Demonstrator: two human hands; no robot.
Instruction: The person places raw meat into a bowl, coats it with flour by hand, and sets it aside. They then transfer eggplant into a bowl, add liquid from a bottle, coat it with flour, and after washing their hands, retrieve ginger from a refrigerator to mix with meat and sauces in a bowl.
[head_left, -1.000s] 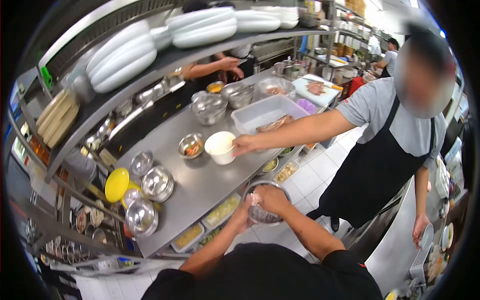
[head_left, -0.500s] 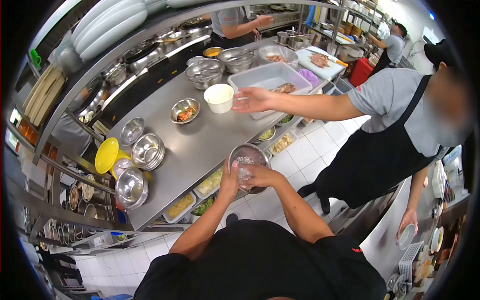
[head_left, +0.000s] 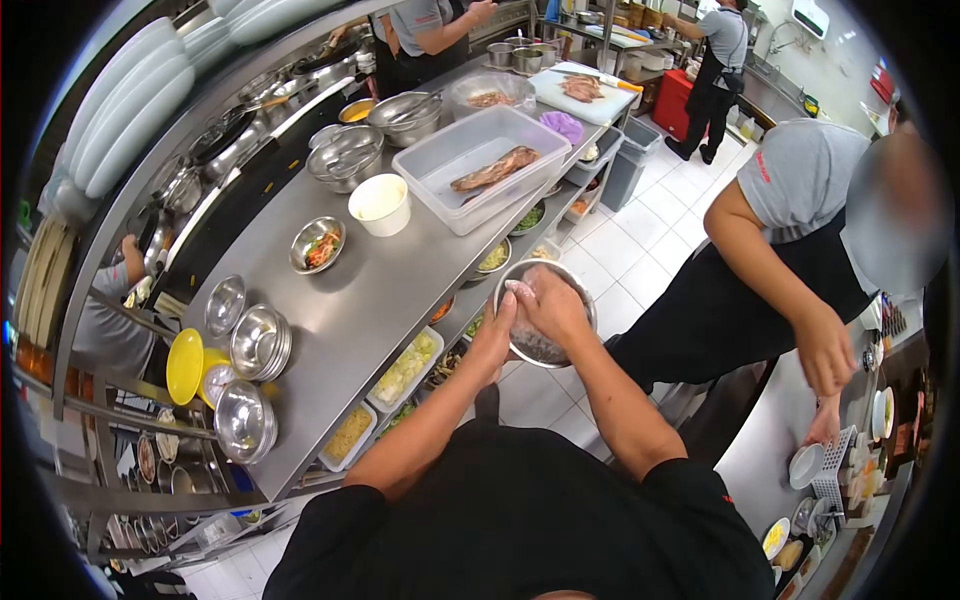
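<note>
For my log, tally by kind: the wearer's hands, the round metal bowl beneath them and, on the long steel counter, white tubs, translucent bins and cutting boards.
Bare left hand and right hand: 2
Round metal bowl: 1
White round tub: 1
Translucent rectangular plastic bin: 1
White cutting board: 1
Total: 6

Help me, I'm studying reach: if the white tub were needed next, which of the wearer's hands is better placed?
Probably the left hand: it is on the counter side of the metal bowl, nearer the white tub. The right hand is farther across, over the bowl.
</note>
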